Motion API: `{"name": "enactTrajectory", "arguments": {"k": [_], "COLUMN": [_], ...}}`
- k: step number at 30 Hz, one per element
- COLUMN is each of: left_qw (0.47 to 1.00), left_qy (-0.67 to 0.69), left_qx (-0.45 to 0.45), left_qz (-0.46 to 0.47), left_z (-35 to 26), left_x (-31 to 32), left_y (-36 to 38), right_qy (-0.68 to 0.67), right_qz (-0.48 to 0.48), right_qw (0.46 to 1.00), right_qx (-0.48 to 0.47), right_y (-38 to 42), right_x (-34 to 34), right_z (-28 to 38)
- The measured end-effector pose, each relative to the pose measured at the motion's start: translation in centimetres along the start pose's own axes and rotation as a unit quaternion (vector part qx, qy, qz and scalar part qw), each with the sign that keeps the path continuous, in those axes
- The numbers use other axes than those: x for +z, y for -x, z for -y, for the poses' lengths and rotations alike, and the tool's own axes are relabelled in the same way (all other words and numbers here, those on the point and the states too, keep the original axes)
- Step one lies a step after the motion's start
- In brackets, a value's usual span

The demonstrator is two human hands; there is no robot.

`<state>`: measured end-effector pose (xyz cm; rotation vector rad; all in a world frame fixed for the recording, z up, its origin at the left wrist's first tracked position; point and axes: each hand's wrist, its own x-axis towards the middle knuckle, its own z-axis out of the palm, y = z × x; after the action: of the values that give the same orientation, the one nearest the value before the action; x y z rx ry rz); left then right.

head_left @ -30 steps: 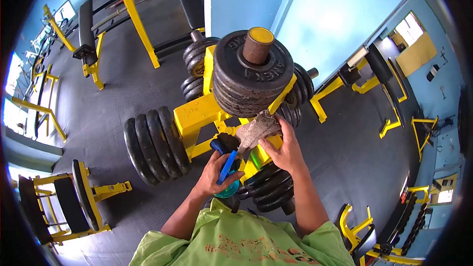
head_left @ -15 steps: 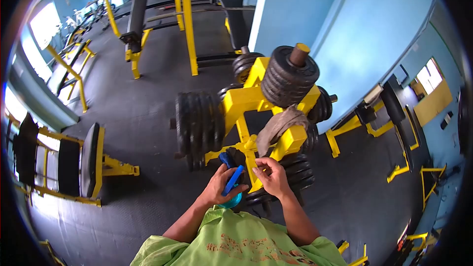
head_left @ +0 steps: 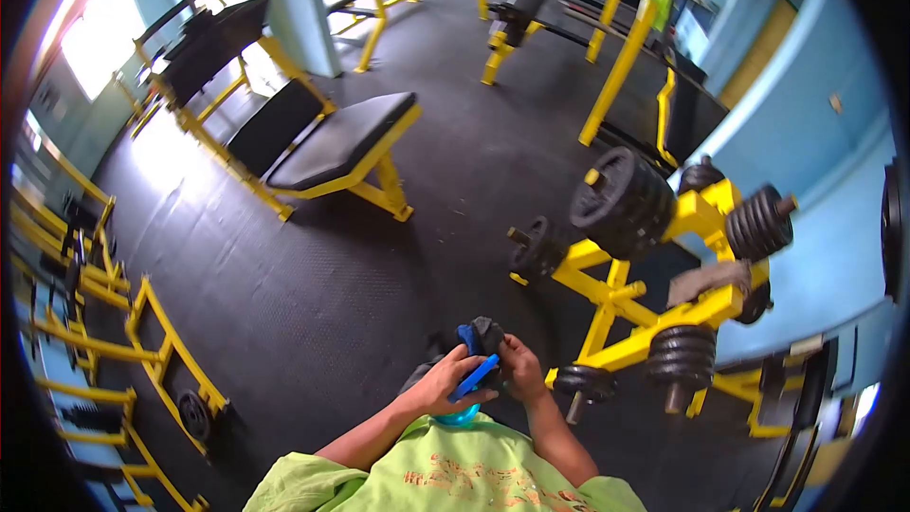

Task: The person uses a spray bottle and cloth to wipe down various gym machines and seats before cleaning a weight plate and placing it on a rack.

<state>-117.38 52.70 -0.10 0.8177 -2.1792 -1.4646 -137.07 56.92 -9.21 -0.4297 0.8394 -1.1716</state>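
Observation:
My left hand is closed around what looks like a spray bottle, with a blue plastic top and a teal body partly hidden below the fingers. A dark cloth bunches up just beyond it. My right hand pinches the cloth's right side, close beside the left hand. Both hands are in front of my green shirt. To their right stands a yellow weight rack loaded with black plates. Over one of its beams lies a grey-brown rag.
A yellow-framed machine with a black padded seat stands ahead to the left. More yellow frames line the left side. A bench and uprights are farther back. Black rubber flooring lies between them.
My view has turned left, so the weight rack now sits at the right. My right hand has come in beside the left and taken hold of the dark cloth. The left hand keeps its grip.

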Motion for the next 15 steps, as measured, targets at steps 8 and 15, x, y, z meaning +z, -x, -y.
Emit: {"name": "enactTrajectory", "arguments": {"k": [8, 15], "left_qw": [0.96, 0.891], "left_qy": [-0.035, 0.034], "left_qx": [-0.08, -0.236], "left_qz": [-0.267, -0.386], "left_z": [8.0, 13.2], "left_x": [-11.5, -28.4], "left_y": [12.9, 27.9], "right_qy": [0.068, 0.377], "right_qz": [0.101, 0.295], "right_qw": [0.992, 0.878], "right_qx": [0.019, -0.015], "right_y": [-12.9, -27.5], "right_x": [14.9, 40.5], "right_z": [-6.6, -13.2]}}
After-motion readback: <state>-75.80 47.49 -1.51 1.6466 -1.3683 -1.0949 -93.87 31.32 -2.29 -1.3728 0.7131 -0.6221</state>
